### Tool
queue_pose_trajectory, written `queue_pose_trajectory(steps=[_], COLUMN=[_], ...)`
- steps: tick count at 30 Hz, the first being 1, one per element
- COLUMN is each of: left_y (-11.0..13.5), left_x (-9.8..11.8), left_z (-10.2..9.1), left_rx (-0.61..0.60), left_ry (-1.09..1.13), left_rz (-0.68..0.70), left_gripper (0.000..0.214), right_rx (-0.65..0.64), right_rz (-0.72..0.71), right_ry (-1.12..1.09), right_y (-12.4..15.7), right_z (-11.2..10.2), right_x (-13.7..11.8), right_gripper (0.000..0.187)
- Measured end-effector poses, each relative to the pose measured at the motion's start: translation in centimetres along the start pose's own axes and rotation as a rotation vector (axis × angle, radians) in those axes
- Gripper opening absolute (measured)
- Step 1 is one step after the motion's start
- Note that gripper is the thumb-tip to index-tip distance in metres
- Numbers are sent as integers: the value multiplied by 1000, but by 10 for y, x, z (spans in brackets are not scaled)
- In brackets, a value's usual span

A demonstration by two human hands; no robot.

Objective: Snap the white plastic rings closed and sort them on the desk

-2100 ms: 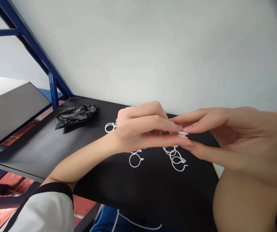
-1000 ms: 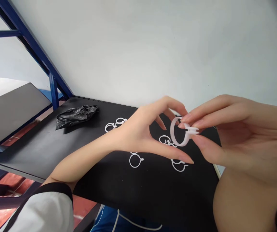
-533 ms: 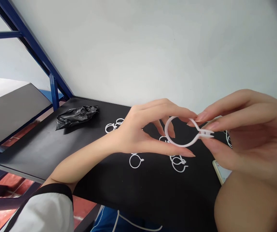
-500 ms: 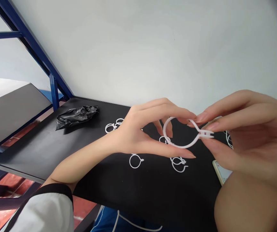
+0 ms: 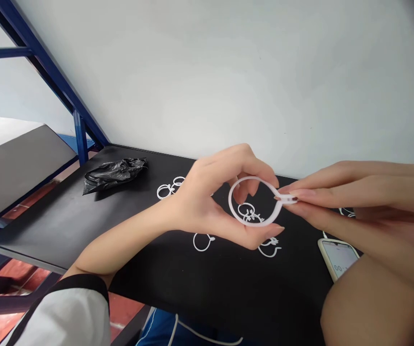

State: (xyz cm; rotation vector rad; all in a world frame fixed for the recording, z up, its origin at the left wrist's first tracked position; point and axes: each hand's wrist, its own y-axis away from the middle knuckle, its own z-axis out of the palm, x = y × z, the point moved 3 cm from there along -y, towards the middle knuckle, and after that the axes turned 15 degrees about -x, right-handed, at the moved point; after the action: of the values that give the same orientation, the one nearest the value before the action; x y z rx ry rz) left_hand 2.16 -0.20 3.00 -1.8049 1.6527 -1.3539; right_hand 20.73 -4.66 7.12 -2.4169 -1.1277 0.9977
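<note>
A white plastic ring clip (image 5: 231, 202), a round loop with two short tabs at one end, is held up above the black table. My left hand (image 5: 207, 202) curls around the loop, with fingers along its upper side and the thumb under its lower side. At the tab end, my right hand (image 5: 354, 199) pinches the two tabs together between fingers and thumb. Similar rings lie below on the table: a single white ring (image 5: 202, 250) and a small cluster of rings (image 5: 269, 255), partly hidden by my left thumb. More rings (image 5: 163, 192) sit beyond my left wrist.
A crumpled black plastic bag (image 5: 115, 175) lies on the black table (image 5: 207, 288) at the back left. A phone (image 5: 338, 257) with its screen lit lies to the right, partly covered by my right arm. A pale wall (image 5: 210, 86) and blue metal frame (image 5: 80, 134) stand behind.
My right fingers have closed on the tabs, which now lie together rather than apart. The ring has shifted a little left, and more of the phone shows.
</note>
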Motion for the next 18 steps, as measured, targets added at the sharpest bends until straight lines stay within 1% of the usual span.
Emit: queue_pose_trajectory(steps=[1, 3, 6, 9, 11, 12, 13, 14, 16, 18], left_y=[0, 2, 5, 8, 8, 9, 9, 9, 8, 7], left_x=[-1, -3, -5, -5, -5, -4, -4, -4, -4, -4], left_z=[2, 5, 9, 9, 9, 8, 8, 7, 6, 5], left_rx=[-18, -61, -135, -170, -147, -121, -87, -54, -1, 16], left_ry=[31, 79, 124, 123, 87, 63, 41, 24, 0, -20], left_rz=[-6, -42, -97, -105, -99, -94, -88, -84, -77, -80], left_gripper=[32, 30, 29, 28, 26, 25, 23, 22, 22, 20], right_rx=[-12, -96, -167, -149, -139, -131, -112, -63, 2, 8], right_rz=[10, 18, -53, -72, -43, -31, -18, -21, -28, -29], right_ry=[51, 188, 221, 229, 195, 161, 117, 70, 8, -15], right_y=[-1, -3, -4, -5, -8, -9, -10, -11, -13, -15], right_z=[0, 0, -3, -4, 2, 6, 10, 13, 19, 21], right_x=[-1, -1, 2, 3, 2, 1, 0, -1, -4, -5], right_gripper=[6, 9, 9, 11, 3, 3, 8, 11, 14, 17])
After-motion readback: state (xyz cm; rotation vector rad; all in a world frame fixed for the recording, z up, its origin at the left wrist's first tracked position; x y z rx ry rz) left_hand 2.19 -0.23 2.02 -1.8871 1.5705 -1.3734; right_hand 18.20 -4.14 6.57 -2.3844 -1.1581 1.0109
